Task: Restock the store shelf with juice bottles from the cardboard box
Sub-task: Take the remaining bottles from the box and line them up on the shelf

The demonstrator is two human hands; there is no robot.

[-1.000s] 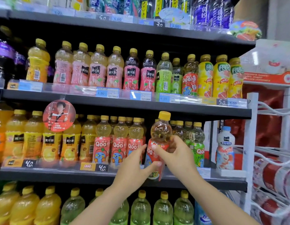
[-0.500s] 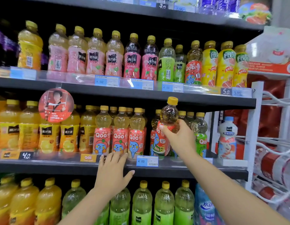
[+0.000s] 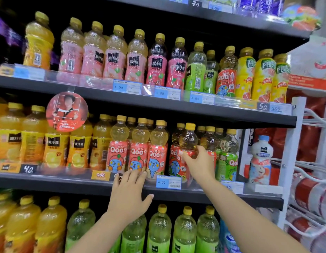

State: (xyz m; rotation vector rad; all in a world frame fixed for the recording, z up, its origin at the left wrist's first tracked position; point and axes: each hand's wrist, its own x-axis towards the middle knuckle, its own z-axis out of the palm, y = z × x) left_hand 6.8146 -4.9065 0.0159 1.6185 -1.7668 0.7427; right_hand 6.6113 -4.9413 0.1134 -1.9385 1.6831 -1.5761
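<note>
up front, the right hand [image 3: 199, 166] grips a juice bottle [image 3: 188, 141] on the shelf [image 3: 213, 195]; the left hand [image 3: 130, 196] lies spread.

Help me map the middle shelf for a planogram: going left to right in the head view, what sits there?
Orange juice bottles → round promo sign → pink Qoo bottles → bottle in right hand → green Qoo bottle → white bottle.
</note>
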